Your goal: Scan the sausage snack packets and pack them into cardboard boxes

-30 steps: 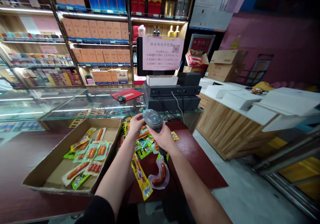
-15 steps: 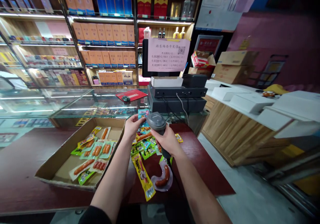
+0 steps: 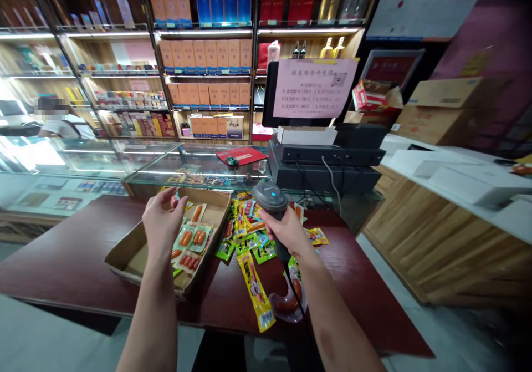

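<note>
My right hand (image 3: 288, 230) grips a dark grey barcode scanner (image 3: 270, 197), with a small blue light showing on its head. My left hand (image 3: 162, 219) is raised over the cardboard box (image 3: 137, 250), fingers curled toward the thumb. A small reddish snack packet (image 3: 174, 200) shows between them, mostly hidden. Several packed sausages (image 3: 198, 238) lie inside the box. Beneath the scanner is a pile of green and yellow snack packets (image 3: 246, 243). Nearer me are a long yellow sausage packet (image 3: 255, 291) and a curved sausage in clear wrap (image 3: 288, 304).
Behind the dark red table (image 3: 216, 300) stand a glass display counter (image 3: 199, 164) and a monitor (image 3: 270, 92) bearing a pink notice. The scanner's cable (image 3: 296, 289) hangs toward me. A person (image 3: 62, 120) is at far left. White boxes (image 3: 461, 178) sit on the right counter.
My left hand has moved left from beside the scanner, where it held a blue packet, to above the box. The scanner stays in my right hand. The view has turned left.
</note>
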### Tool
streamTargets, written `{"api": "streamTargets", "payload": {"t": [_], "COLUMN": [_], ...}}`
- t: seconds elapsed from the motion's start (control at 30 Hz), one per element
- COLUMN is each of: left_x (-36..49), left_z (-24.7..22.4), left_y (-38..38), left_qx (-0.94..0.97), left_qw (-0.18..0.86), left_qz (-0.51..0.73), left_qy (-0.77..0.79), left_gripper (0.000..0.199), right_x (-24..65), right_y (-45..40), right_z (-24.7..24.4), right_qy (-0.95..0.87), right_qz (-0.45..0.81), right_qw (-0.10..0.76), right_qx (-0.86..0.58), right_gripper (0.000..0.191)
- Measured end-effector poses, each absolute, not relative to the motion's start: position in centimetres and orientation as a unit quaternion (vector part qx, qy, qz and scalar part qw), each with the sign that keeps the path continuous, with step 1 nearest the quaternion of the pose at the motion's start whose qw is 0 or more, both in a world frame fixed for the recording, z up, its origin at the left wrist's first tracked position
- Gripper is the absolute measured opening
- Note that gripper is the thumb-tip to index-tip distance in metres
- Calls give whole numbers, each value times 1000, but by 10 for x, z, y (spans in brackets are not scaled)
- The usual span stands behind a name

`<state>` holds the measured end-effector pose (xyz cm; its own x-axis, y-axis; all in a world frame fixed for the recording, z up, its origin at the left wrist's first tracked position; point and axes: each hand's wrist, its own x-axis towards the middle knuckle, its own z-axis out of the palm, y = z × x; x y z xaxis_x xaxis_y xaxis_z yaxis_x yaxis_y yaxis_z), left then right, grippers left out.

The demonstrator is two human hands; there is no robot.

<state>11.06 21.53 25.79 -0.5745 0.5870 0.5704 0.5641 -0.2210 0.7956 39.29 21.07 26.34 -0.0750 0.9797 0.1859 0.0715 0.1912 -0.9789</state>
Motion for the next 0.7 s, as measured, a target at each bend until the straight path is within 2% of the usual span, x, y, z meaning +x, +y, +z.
{"api": "streamTargets", "payload": {"t": [0.2,0.33,0.4,0.57,0.7], "left_x": [179,236,258,290,299], "left_z": [235,204,188,147,120], "left_y": [238,256,262,273,276], "left_qx": [590,743,785,802,775], "left_qw": [63,76,74,54,10], "left_qz": [544,384,310,174,154], "left_qy": [593,543,530,568,613], "left_gripper": [34,28,31,33,37], "right_x": [413,438,451,475,482], "right_y": [213,204,197,178,166], "right_z": [256,253,251,240,225], "right_qy": [-577,-548,-531,-493,-477], "right_qz": [421,393,376,367,367], "right_qw": [514,525,532,553,555], "right_qx": [-475,-518,-542,-563,-574], "right_gripper": [30,32,32,34,33]}}
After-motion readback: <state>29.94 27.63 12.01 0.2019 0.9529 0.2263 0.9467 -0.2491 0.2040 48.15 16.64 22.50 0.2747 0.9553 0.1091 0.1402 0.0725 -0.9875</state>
